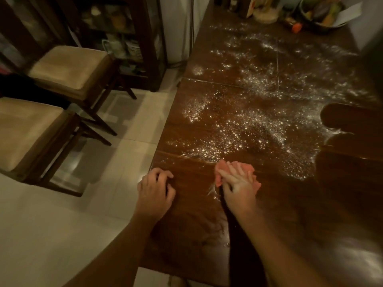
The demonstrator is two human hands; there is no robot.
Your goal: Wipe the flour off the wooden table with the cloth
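A dark wooden table (310,204) fills the right half of the view. White flour (259,125) is scattered over its middle and far part, with wiped dark streaks at the right. My right hand (238,183) presses flat on a pink cloth (219,172) at the near edge of the flour. A thin line of flour lies just left of the cloth. My left hand (156,187) rests on the table's left edge with its fingers curled, holding nothing.
Two cushioned wooden chairs (68,67) (27,131) stand on the pale tiled floor to the left. A dark glass cabinet (124,38) is behind them. Jars and a bowl of items (323,13) crowd the table's far end.
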